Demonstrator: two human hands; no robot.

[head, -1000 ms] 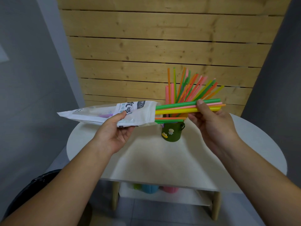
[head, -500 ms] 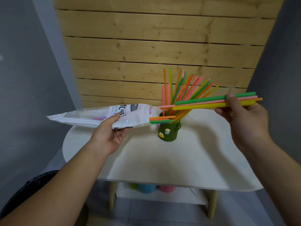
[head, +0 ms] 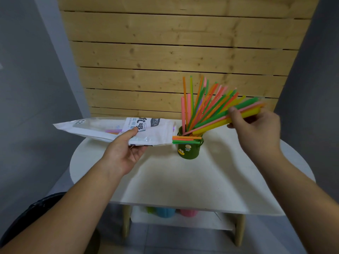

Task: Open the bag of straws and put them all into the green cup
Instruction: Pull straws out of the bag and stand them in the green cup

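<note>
The green cup [head: 190, 152] stood on the white table [head: 183, 182] close to its far edge, roughly midway along it, and a fan of standing straws [head: 200, 105] in orange, pink, green and yellow leaned out of it toward the right. The left hand [head: 126, 155] gripped the bag [head: 102, 128] from below, thumb pressed on the printed front and fingers curled under it, holding it almost level above the far left part of the table with its open mouth turned toward the cup. A few short straw ends [head: 186, 140], orange and green, poked out of that mouth and lay across the front of the cup's rim. A purple straw showed faintly through the bag's clear window. The right hand [head: 256, 132] was above the far right part of the table, its thumb and curled fingers pinching a bundle of straws [head: 216, 123], green, pink and yellow, which slanted down to the left. The bundle's lower tips sat at the cup's mouth; whether they were already inside could not be told. Under the table top, a lower shelf [head: 183, 221] carried small cups [head: 165, 212] in green, blue and pink. A wooden slat wall [head: 165, 52] rose behind the table's far edge.
</note>
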